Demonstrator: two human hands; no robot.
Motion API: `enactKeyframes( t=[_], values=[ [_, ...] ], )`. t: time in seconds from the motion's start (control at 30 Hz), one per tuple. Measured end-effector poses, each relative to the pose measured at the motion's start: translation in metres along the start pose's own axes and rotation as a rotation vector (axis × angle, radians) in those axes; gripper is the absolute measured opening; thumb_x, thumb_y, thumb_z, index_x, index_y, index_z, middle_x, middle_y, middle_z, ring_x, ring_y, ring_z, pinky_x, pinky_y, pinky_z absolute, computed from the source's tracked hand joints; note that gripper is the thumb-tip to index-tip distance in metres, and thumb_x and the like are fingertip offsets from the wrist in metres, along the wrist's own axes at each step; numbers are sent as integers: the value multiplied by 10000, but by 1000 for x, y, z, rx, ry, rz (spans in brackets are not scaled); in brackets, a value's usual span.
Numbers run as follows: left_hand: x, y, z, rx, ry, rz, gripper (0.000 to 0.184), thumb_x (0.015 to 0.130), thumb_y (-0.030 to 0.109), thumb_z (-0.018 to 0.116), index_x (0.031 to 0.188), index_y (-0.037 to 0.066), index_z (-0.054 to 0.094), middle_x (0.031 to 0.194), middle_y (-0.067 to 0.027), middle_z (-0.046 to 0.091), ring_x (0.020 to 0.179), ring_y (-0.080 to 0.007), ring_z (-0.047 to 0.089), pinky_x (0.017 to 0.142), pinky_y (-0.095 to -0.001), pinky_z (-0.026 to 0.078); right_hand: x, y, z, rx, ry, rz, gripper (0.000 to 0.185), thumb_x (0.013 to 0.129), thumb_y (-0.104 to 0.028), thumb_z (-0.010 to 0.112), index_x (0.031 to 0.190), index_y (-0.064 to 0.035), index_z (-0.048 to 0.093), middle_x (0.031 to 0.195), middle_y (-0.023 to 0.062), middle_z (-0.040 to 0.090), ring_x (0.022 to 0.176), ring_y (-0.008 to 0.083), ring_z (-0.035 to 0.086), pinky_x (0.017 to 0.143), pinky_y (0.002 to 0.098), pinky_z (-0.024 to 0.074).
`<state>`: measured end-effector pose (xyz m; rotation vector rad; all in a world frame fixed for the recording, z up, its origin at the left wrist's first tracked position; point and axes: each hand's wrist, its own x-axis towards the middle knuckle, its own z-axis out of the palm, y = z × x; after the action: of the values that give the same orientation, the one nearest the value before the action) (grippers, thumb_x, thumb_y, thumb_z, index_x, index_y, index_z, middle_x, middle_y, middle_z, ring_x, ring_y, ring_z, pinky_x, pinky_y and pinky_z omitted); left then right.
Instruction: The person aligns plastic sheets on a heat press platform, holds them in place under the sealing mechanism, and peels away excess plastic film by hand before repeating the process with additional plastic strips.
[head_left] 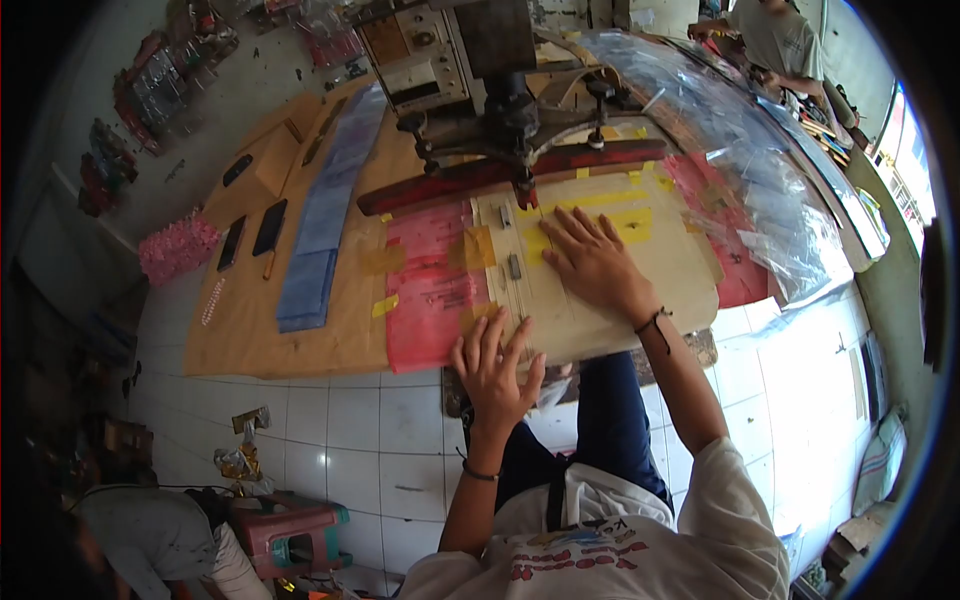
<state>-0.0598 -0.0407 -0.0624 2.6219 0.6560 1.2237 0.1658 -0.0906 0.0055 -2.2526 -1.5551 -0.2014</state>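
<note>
1. Evidently the board (670, 300), pale with yellow tape (632, 226) on it, lies flat on the table (240, 345), right of a pink sheet (430, 325) and in front of the red bar (610, 154) of the machine (505, 45); two small metal pieces sit near its left side, the nearer one (515, 266) between the two hands' areas.
2. Probably it is light for its breadth and fairly stiff, though the lens bends the edges and I can't judge its thickness well; the pink sheet looks thin and limp, apt to wrinkle or pull at its tape (479, 248).
3. Best hold would be at the near edge and right side, palms low and wide apart; the metal pieces and taped seam make poor handles, as pressure there could shift or lift them.
4. Right hand (600, 275): palm down on the board, fingers spread and pointing away toward the bar, forearm reaching in from the near right; it pinches nothing.
5. Left hand (492, 378): at the near edge, fingers parted over the seam of pink sheet and board, thumb out to the right, wrist low; no pinch shows, and how hard it presses I can't tell.
</note>
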Motion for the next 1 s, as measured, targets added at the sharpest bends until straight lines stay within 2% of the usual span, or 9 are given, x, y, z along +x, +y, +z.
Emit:
enactKeyframes(
  t=[0.27,0.37,0.47,0.57,0.6,0.7,0.8,0.9,1.0],
  values=[
    [1,1,-8,-38,-21,5,479,967,412,629,1388,184,651,1475,-98,557,1360,-329,467,1162,-551,249,-33,1,-10,-78,-7,29,530,1065,-417,431,1521,-154,488,1603,162,427,1508,365,350,1261,521,207],
    [8,9,-13,-73,-4,-40,459,981,426,621,1381,205,660,1436,-104,563,1351,-322,464,1153,-555,259,-68,-18,-27,-92,113,-40,422,1033,-354,528,1386,-141,619,1478,158,553,1402,368,473,1192,512,323],
    [14,19,-14,31,-41,-53,430,978,432,630,1365,249,674,1411,-108,550,1346,-316,456,1148,-558,265,-78,-40,-71,60,-88,-2,266,987,-279,614,1170,-124,729,1290,128,650,1218,339,580,1058,473,428],
    [14,25,-12,98,-48,-48,404,970,443,641,1344,296,687,1415,-109,533,1350,-313,450,1148,-560,263,-59,-20,-65,126,-41,112,191,953,-268,661,1011,-117,764,1155,102,671,1097,307,608,949,434,460],
    [12,25,-13,84,-59,-41,405,967,445,645,1342,301,687,1425,-108,528,1349,-315,451,1148,-562,262,-51,-6,-52,123,96,61,251,953,-306,667,1096,-113,741,1123,110,681,1103,323,622,969,430,464],
    [12,20,-15,62,-75,-19,406,957,447,657,1338,311,687,1451,-105,515,1347,-320,455,1150,-565,261,-15,24,-23,73,292,-57,330,948,-348,681,1168,-104,708,1102,103,698,1090,344,637,967,442,469],
    [11,17,-16,79,-89,-14,406,949,443,666,1332,311,689,1469,-102,509,1347,-326,458,1152,-561,260,1,28,-27,73,90,-66,360,951,-372,683,1181,-95,681,1130,117,707,1106,355,637,979,444,465],
    [11,21,-18,87,-100,-31,399,943,441,675,1318,307,695,1473,-100,509,1337,-332,467,1140,-547,270,11,21,-41,134,-185,114,348,951,-386,688,1119,-82,684,1128,127,708,1109,349,636,974,446,463],
    [17,25,-21,83,-110,-56,383,937,424,690,1300,302,701,1446,-94,525,1293,-321,492,1102,-527,298,10,37,-32,200,-149,-24,355,957,-399,683,1070,-64,670,1063,141,718,1079,361,642,966,453,459]
  ],
)
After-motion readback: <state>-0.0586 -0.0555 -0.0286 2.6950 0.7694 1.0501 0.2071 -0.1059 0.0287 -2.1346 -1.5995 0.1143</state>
